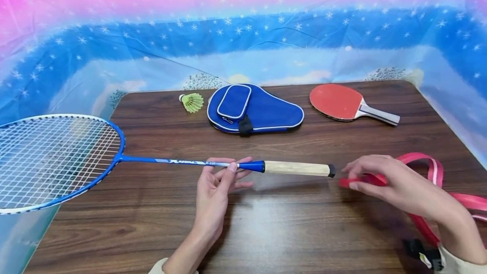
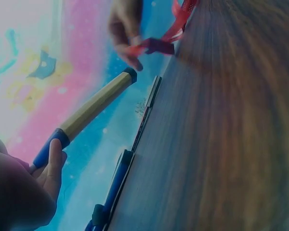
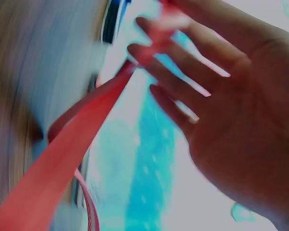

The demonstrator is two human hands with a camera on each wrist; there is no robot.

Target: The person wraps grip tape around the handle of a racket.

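Note:
My left hand pinches the shaft of a blue and white badminton racket just beside its blue cone, thumb on top. The racket is held level over the table, its strung head to the left and its bare pale handle with a black end cap to the right. My right hand pinches the end of a red grip tape between thumb and fingers, a short way right of the end cap. In the right wrist view, the tape trails away from the fingertips.
A yellow-green shuttlecock, a blue paddle case and a red table tennis paddle lie along the back of the wooden table. A small black item lies near the right wrist. A patterned cloth surrounds the table.

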